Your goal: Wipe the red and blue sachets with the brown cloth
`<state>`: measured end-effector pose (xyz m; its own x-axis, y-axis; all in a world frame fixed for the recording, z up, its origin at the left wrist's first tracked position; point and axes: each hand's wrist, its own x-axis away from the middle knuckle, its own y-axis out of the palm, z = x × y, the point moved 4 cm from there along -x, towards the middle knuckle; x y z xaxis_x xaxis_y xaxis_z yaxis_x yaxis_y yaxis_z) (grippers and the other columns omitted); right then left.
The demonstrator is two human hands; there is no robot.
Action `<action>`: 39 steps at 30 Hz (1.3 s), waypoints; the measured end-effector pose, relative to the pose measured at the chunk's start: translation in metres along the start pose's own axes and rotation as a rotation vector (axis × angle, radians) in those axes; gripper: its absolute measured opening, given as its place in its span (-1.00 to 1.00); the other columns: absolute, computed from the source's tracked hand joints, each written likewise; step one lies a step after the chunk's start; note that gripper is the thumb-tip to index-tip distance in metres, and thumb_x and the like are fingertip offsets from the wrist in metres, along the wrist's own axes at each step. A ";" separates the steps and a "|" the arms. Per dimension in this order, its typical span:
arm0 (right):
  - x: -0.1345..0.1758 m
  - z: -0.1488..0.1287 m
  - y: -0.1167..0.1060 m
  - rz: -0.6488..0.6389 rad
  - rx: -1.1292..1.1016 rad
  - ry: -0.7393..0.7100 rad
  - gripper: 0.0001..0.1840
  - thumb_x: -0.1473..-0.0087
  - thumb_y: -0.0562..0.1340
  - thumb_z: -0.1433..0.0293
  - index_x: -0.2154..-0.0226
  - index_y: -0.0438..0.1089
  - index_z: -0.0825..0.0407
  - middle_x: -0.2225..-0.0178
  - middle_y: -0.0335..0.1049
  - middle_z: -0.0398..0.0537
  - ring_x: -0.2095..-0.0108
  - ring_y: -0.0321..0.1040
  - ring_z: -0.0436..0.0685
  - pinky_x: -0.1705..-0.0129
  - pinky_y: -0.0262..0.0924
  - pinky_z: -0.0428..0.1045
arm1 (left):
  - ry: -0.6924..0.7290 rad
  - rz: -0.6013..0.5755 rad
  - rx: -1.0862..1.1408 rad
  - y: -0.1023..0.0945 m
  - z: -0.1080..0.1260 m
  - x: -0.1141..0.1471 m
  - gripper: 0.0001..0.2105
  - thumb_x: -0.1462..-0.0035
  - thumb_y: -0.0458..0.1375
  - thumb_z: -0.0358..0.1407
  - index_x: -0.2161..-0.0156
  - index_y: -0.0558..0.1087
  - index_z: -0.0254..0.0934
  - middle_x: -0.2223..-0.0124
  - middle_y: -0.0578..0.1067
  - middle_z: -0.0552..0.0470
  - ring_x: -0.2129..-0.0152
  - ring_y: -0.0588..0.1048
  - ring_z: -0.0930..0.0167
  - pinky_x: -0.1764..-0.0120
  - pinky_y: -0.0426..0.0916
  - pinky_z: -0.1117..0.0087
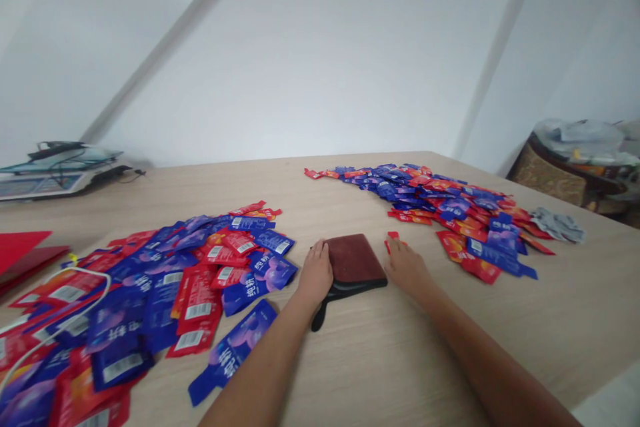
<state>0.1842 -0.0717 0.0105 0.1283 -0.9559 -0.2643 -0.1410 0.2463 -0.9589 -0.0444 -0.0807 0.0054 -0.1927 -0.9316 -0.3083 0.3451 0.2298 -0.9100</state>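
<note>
In the middle of the table lies a flat brown square case (355,259) with a dark edge and a short black tab at its near left corner. My left hand (319,273) is closed at its left edge, fingers together. To the right of the case, my right hand (406,267) has its fingers bent over a small red packet (393,235); most of it is hidden, with only red bits showing past the fingertips. Just left of my left forearm is a blue packet (240,349), lying flat.
Blue and red packets lie in a left heap (170,280) and a right heap (400,187). A white cord (75,320) crosses the left heap. Red card (25,250) and a scale (45,183) stand far left. Grey gloves (557,223) lie right, near a cluttered chair (550,170).
</note>
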 end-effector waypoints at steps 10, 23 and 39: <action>-0.023 0.046 -0.009 0.183 -0.903 0.324 -0.50 -0.06 -0.05 0.42 -0.07 0.19 0.17 -0.04 0.28 0.20 0.00 0.27 0.25 -0.03 0.16 0.20 | 0.002 0.034 0.003 0.002 0.000 0.000 -0.53 -0.11 -0.17 -0.50 -0.15 0.20 -0.48 -0.21 0.20 -0.28 -0.18 0.14 0.28 -0.17 0.08 0.14; -0.015 -0.057 0.003 0.178 -0.480 -0.149 -0.42 -0.14 0.00 0.28 -0.20 0.03 0.10 -0.26 -0.09 0.14 -0.26 -0.22 0.25 -0.20 -0.16 0.26 | -0.006 0.012 -0.044 -0.003 0.004 -0.001 -0.54 -0.11 -0.16 -0.51 -0.14 0.20 -0.51 -0.21 0.20 -0.29 -0.18 0.13 0.25 -0.17 0.05 0.11; 0.050 -0.068 -0.029 -0.194 -0.167 -0.609 -0.30 0.02 0.09 0.45 -0.19 0.02 0.32 -0.21 -0.01 0.30 -0.22 -0.05 0.26 -0.20 -0.07 0.12 | 0.105 -0.005 -0.104 0.001 0.016 0.000 -0.57 -0.23 -0.19 -0.34 -0.12 0.22 -0.53 -0.21 0.20 -0.29 -0.19 0.10 0.22 -0.18 0.04 0.13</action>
<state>0.1276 -0.1376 0.0318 0.6922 -0.7066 -0.1468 -0.2033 0.0042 -0.9791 -0.0294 -0.0853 0.0084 -0.2906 -0.8996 -0.3259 0.2479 0.2582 -0.9337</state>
